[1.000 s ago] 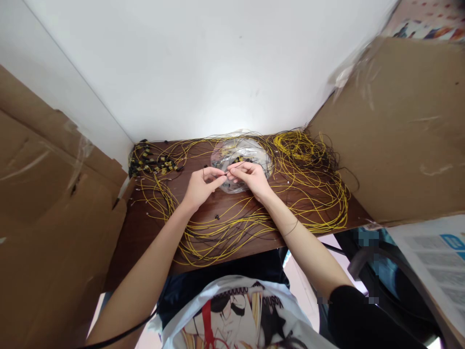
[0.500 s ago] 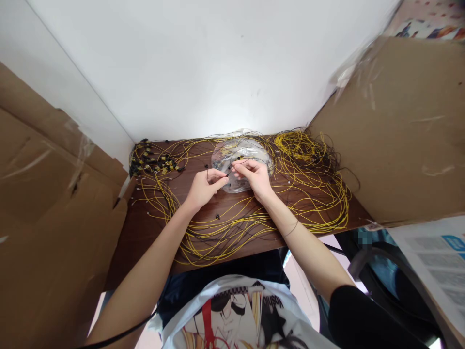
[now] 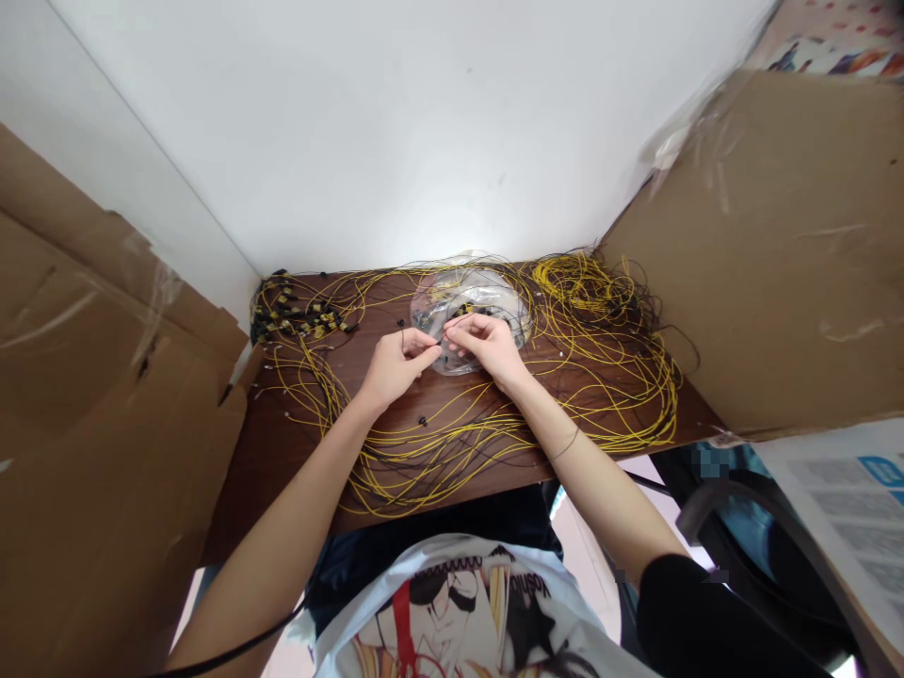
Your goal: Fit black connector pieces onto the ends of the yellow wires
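My left hand pinches the tip of a thin black wire between thumb and forefinger. Close by on its right, my right hand has thumb and forefinger closed on the same wire, the two sets of fingertips almost meeting. What sits at the wire's tip is too small to make out. Behind and under the fingers lies a clear plastic bag with small black parts in it. A loop of dark wire passes over my right forearm.
Long yellow and black wires sweep round the brown table. A tangled coil lies at the back right, a heap of black and yellow connectors at the back left. Cardboard sheets stand at both sides; a white wall rises behind.
My right hand has shifted slightly left, towards my left fingertips, showing more of the black parts in the bag. My left hand has barely moved.
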Demonstrator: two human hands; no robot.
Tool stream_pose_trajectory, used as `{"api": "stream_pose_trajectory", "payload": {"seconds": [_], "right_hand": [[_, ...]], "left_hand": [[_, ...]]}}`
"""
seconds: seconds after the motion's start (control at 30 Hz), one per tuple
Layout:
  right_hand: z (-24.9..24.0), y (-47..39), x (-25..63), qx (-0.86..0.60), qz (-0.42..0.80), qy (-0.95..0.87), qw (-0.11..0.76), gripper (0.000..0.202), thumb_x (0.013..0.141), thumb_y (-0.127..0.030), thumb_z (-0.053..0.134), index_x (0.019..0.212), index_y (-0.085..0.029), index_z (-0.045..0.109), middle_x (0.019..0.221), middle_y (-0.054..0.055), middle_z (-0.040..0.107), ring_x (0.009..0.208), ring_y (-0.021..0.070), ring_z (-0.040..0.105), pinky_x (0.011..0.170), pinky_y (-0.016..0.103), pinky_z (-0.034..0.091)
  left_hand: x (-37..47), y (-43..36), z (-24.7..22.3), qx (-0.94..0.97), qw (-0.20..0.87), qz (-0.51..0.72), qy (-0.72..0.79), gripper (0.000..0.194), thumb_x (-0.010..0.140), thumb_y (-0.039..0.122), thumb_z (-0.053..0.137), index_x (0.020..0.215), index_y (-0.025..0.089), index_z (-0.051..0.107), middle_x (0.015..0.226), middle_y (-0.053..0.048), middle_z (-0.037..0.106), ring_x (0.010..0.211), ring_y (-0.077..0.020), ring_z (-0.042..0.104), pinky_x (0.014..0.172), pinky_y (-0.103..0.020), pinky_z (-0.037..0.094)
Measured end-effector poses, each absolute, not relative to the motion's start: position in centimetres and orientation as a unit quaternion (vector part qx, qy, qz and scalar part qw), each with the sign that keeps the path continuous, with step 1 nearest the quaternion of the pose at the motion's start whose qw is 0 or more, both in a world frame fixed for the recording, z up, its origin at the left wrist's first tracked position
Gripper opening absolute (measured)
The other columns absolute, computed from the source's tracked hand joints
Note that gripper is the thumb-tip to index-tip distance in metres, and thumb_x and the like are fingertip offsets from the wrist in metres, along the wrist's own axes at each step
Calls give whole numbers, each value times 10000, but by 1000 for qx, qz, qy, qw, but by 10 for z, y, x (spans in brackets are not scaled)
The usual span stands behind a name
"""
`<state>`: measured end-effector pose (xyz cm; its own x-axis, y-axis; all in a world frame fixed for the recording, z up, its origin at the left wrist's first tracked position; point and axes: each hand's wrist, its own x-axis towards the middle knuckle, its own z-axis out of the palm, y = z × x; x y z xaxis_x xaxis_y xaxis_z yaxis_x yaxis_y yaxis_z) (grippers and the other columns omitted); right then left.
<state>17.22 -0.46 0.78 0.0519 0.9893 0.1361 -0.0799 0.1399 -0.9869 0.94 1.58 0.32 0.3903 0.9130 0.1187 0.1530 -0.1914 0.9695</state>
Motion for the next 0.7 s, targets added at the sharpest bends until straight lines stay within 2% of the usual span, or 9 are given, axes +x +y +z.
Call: {"api": "stream_pose_trajectory", "payload": {"seconds": [0.37,0.57,0.7], "right_hand": [[8,-3,175,-472,437,-443,624,290,641,-407,740,737,-160,622,716,17,648,599,115,580,530,231,450],[7,-3,175,-465,468,-449,603,346,623,-442,752,779,-159,627,693,7,653,591,100,583,504,198,439],[8,-4,173,-456,485,-463,585,327,609,-425,767,741,-151,646,673,7,649,587,96,576,495,189,430]], "left_hand": [[10,15,5,667,492,391,401,234,695,331,667,777,112,646,679,-41,630,533,-97,510,434,-195,424],[9,16,4,659,500,393,400,234,689,316,665,787,105,635,659,-27,613,507,-79,485,438,-189,427],[10,16,4,659,501,389,404,245,687,323,665,795,105,637,656,-26,614,520,-82,490,441,-185,427]]}}
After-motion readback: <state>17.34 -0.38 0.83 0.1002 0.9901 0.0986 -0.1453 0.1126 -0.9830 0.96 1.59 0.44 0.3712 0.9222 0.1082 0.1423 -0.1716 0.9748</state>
